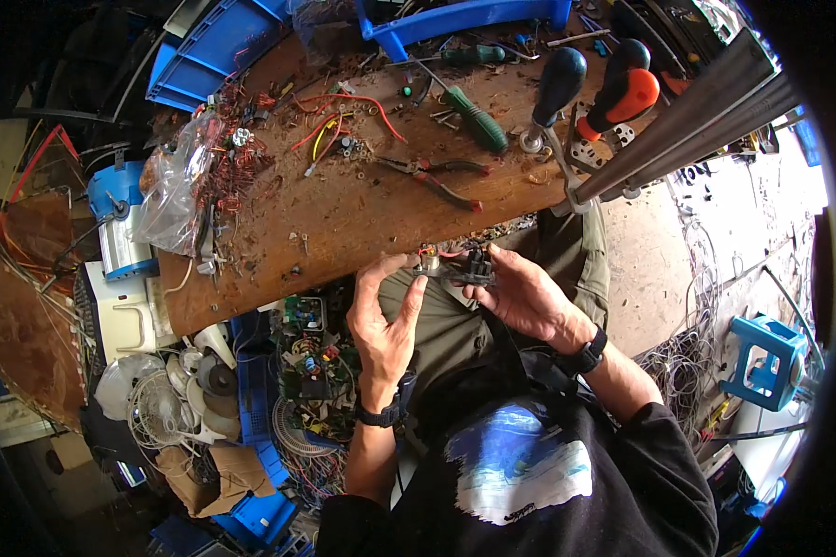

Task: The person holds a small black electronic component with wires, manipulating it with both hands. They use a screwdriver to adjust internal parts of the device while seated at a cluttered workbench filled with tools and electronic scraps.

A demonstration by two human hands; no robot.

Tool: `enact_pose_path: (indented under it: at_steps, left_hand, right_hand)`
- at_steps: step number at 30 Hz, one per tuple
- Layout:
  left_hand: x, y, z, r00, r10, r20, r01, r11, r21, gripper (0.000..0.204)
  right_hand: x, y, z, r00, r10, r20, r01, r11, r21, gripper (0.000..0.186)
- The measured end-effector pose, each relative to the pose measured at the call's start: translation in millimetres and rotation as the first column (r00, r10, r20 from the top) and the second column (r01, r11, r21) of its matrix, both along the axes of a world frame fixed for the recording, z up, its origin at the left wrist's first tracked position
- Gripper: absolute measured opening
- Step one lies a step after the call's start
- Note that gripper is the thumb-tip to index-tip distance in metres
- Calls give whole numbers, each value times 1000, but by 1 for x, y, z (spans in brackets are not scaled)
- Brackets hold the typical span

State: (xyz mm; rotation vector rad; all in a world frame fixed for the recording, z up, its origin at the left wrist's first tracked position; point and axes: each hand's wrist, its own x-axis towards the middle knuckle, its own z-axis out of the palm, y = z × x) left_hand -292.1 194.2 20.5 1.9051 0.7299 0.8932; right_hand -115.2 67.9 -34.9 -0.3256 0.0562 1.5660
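Note:
Over my lap, in front of the bench edge, both hands hold one small assembly. Its left end is a small silvery cylinder, which looks like a small motor, with red wire at its top. The right part is a black plastic piece. My left hand is closed, pinching the silvery end between thumb and fingers. My right hand is closed around the black piece, thumb on top and fingers below. Nearest on the bench lie pliers with red and black handles, jaws toward the left.
The wooden bench carries a green-handled screwdriver, loose wires and a copper-wire heap. A metal clamp-like bar juts over its right side. Circuit boards fill the space left of my lap.

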Motion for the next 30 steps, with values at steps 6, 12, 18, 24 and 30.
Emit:
enact_pose_path:
  at_steps: [6, 12, 18, 24, 30]
  left_hand:
    - [-4, 1, -6, 1000, -7, 22, 8, 998, -65, 32]
    - [-5, 2, -5, 997, 80, 25, -75, 987, -143, 26]
    - [-5, 2, -4, 996, 84, -2, -83, 985, -152, 18]
    - [-6, 0, -2, 993, 114, -31, -118, 954, -274, 18]
    - [-6, 1, -3, 992, 118, -53, -127, 959, -253, 19]
  right_hand:
    - [-4, 0, -2, 990, 48, -135, -55, 997, -48, 47]
    - [-3, 0, 0, 972, 161, -171, -177, 981, -84, 53]
    - [-6, -2, -13, 951, 214, -225, -208, 977, 50, 66]
    - [-5, -3, -9, 933, 247, -261, -241, 969, 56, 66]
    - [-3, -2, -10, 934, 259, -247, -252, 966, 61, 64]
